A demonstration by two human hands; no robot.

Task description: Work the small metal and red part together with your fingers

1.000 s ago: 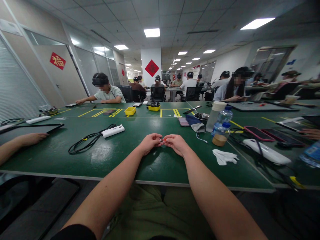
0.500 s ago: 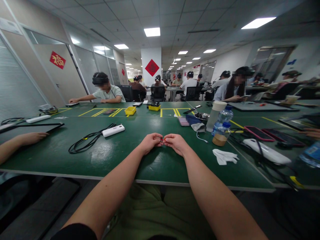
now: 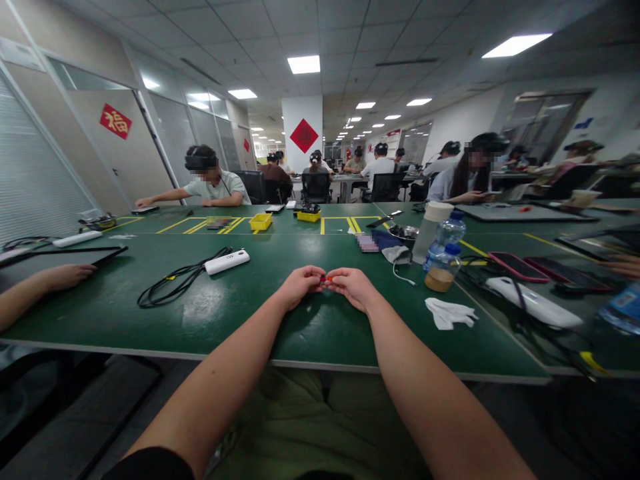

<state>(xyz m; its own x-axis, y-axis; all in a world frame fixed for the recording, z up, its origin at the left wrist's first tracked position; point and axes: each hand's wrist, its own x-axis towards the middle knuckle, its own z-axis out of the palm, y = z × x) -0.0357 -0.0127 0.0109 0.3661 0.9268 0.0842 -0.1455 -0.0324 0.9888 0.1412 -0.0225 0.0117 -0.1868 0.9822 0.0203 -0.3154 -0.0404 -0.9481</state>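
My left hand (image 3: 303,285) and my right hand (image 3: 351,287) meet fingertip to fingertip just above the green table (image 3: 320,340). Between them sits a small red piece (image 3: 323,279), pinched from both sides. Its right end looks orange-red, but most of it is covered by my fingers and too small to name. Both hands have their fingers closed on it. A white power bank (image 3: 227,262) with a coiled black cable lies beyond my left hand. To the right of my right hand rests a crumpled white glove or cloth (image 3: 451,313).
Bottles (image 3: 441,268), a white tumbler (image 3: 425,233) and a grey pouch (image 3: 397,255) with a white cable stand right of centre. Yellow trays (image 3: 261,221) sit farther back. Phones (image 3: 517,267) and another white power bank (image 3: 534,303) lie right. A co-worker's hand (image 3: 73,275) rests at left.
My hands stay in nearly the same place. The fingers have shifted slightly, and a little more of the orange-red end shows by my right fingertips.
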